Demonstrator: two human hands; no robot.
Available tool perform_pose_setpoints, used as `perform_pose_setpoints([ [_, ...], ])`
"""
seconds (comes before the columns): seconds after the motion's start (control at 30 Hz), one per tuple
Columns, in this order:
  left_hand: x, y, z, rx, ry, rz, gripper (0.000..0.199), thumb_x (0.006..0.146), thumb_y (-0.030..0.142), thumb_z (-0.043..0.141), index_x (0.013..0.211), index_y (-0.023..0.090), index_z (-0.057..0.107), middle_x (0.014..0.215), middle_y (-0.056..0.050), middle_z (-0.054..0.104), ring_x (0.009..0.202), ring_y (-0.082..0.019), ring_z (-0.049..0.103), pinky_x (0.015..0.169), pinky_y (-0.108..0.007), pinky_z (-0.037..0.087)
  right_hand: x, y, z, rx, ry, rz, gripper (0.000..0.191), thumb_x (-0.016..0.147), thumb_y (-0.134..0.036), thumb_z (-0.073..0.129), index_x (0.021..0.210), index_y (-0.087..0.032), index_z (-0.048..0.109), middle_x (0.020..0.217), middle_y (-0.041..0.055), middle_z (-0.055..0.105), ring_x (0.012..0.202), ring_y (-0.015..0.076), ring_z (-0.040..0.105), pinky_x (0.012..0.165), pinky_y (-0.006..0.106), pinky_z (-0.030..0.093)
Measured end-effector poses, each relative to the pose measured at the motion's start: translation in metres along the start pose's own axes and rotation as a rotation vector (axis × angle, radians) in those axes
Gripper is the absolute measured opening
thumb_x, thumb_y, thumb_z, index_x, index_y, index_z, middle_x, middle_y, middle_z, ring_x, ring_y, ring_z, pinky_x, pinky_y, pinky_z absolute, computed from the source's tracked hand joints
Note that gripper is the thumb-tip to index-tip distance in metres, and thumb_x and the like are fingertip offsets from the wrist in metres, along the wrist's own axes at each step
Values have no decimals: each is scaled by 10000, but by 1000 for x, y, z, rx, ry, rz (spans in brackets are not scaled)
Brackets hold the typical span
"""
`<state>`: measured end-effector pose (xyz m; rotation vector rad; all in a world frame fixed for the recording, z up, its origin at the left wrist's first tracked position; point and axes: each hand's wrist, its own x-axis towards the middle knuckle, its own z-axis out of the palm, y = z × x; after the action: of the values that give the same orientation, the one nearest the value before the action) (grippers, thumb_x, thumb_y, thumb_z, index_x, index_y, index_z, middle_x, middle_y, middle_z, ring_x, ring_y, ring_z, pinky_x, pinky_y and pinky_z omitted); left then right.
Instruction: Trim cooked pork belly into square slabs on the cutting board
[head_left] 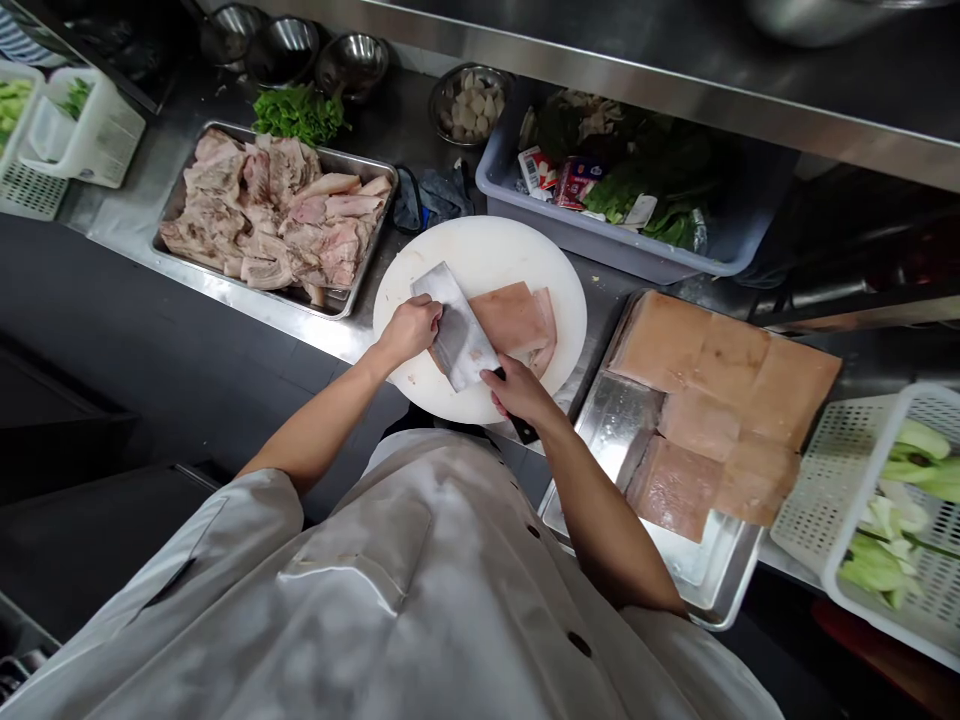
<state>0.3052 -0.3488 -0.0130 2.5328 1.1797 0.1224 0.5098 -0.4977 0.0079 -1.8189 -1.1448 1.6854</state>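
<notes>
Head cam view: the R hand (516, 388) is gripping the cleaver (461, 338) by its dark handle (526, 430), fingers wrapped round, over the near edge of the round white board (487, 243). The L hand (412, 328) is curling in at the board's left edge, right by the blade's long side; whether it's pinching anything, can't tell (knuckles + steel are hiding the fingertips). Prob. the fingers are tucking under b/c the blade is lying so close. The board is sitting at the near edge of the counter (120, 225), btwn the left tray (372, 246) & the right tray (624, 412), prob. so both are w/in easy reach.

The meat slab (510, 312) is lying from the board's middle toward its right edge, partly disappearing behind the blade. Its top is showing smooth tan-pink skin, fairly straight along the far side, w/ a paler, pinker strip at the right end. Similar sq. slabs (739, 395) are crowding the right tray's far & right edges, while rougher, paler meat chunks (274, 215) are heaping up nearly corner to corner in the left tray.
</notes>
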Motion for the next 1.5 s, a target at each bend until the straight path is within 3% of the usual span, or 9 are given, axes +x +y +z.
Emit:
perform_pose_setpoints([
  [0.17,11,4,-7,-21,17,17,168,781,54,548,782,181,658,829,-97,649,743,-232,617,720,-360,495,12,-5,13,193,38,4,127,984,-346,553,953,-253,473,510,-103,503,352,100,441,347,199,346],
  [0.3,101,24,-35,-150,92,135,113,794,81,584,797,176,643,814,-68,618,832,-236,625,808,-376,505,-38,37,-15,336,196,0,325,915,-550,603,963,-265,456,536,-119,500,347,91,417,353,204,336],
  [0.4,179,43,-59,-279,252,184,195,829,126,641,1017,176,656,1063,-79,639,1000,-233,615,886,-385,504,-79,74,-38,329,242,7,391,891,-611,613,969,-258,464,529,-120,503,364,97,423,382,217,344],
  [0.47,189,52,-63,-277,274,210,161,854,156,655,1013,179,656,1110,-94,634,1039,-239,606,923,-392,502,-97,91,-46,267,203,6,387,906,-610,609,940,-253,463,511,-115,501,374,99,424,410,225,341],
  [0.53,153,55,-52,-218,240,215,50,905,182,609,923,177,656,1026,-99,639,1009,-248,617,940,-413,508,-105,101,-48,212,135,-4,365,928,-595,596,926,-253,469,496,-112,493,381,106,425,432,235,339],
  [0.7,-26,44,10,-158,195,176,211,1017,256,492,934,205,680,903,-84,669,900,-228,649,881,-392,564,-98,100,-40,66,39,-44,308,953,-538,563,855,-263,465,512,-90,500,395,130,463,446,255,350],
  [0.8,-81,40,40,-135,254,110,192,1021,266,525,981,203,702,973,-110,702,960,-241,671,880,-389,582,-85,96,-37,6,31,-62,282,955,-526,551,876,-262,489,550,-81,517,393,140,481,439,263,358],
  [1.13,-84,51,55,-159,237,44,212,1022,242,509,966,203,710,965,-113,706,948,-241,661,864,-407,589,-80,98,-60,-236,61,-217,250,947,-479,543,835,-256,539,615,-28,563,572,186,552,560,282,395],
  [1.5,-81,51,53,-73,196,70,238,1012,238,482,924,189,698,917,-126,669,904,-260,626,831,-412,558,-44,71,-52,-84,-54,-132,265,933,-503,571,869,-260,487,525,-84,518,365,130,456,408,257,351],
])
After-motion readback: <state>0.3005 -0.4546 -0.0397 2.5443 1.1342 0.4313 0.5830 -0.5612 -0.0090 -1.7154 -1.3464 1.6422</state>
